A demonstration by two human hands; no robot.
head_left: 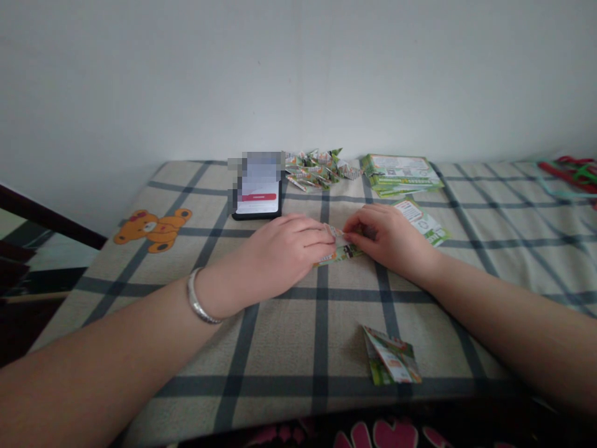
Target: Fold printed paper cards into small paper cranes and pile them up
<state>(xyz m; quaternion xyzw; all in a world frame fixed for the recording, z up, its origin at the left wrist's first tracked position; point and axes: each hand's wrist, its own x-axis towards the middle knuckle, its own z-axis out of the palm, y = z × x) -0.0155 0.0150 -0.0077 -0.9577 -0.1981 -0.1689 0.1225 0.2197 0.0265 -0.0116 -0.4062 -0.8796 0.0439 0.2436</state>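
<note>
A smartphone [257, 204] is lying on the plaid tablecloth [284, 348], its screen glowing, and an orange teddy bear picture [156, 230] is showing to the phone's left. Blurred red and green objects [576, 176] are resting at far right; a pale wall [298, 74] is standing behind.

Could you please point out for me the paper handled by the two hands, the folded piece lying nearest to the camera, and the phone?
Handled paper [347, 251]: head view, on its exposed printed part.
Folded piece [394, 357]: head view, around its middle.
Phone [258, 188]: head view, on its lit screen.
</note>
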